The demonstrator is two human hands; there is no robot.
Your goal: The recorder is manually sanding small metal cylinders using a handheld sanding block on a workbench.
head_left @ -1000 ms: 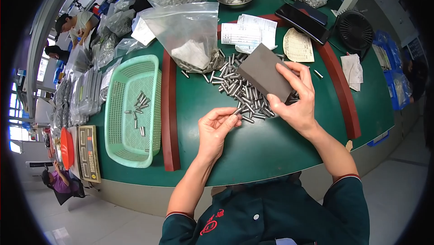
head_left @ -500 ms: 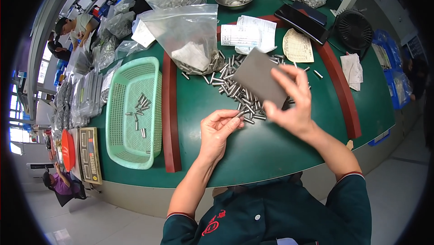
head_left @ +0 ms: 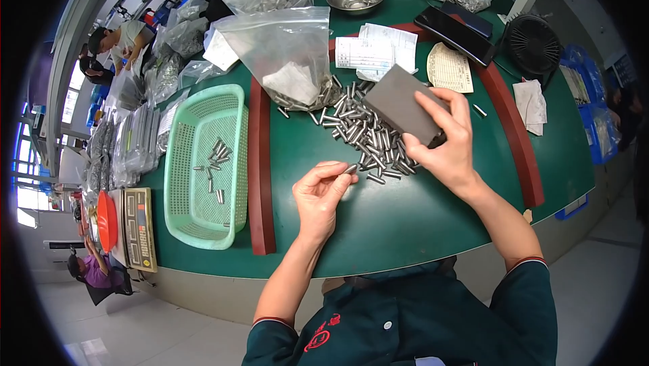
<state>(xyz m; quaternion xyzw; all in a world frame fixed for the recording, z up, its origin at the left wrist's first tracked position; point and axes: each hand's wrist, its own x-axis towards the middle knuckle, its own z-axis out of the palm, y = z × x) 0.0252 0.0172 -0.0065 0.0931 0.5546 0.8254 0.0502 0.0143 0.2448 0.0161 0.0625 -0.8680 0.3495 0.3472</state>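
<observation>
Gray block [head_left: 397, 101], lengthwise toward lower right

On the flat green table [head_left: 378, 237], a heap of silver cylindrical metal pins [head_left: 351, 121] lies between a long dark-red left strip [head_left: 260, 177] and a long dark-red right strip [head_left: 517, 139]. Left of the left strip sits a mint-green rectangular plastic basket [head_left: 177, 190], more pins inside. Behind the heap lie white paper slips [head_left: 365, 54]; farther back, a round silver metal bowl [head_left: 356, 8].
</observation>
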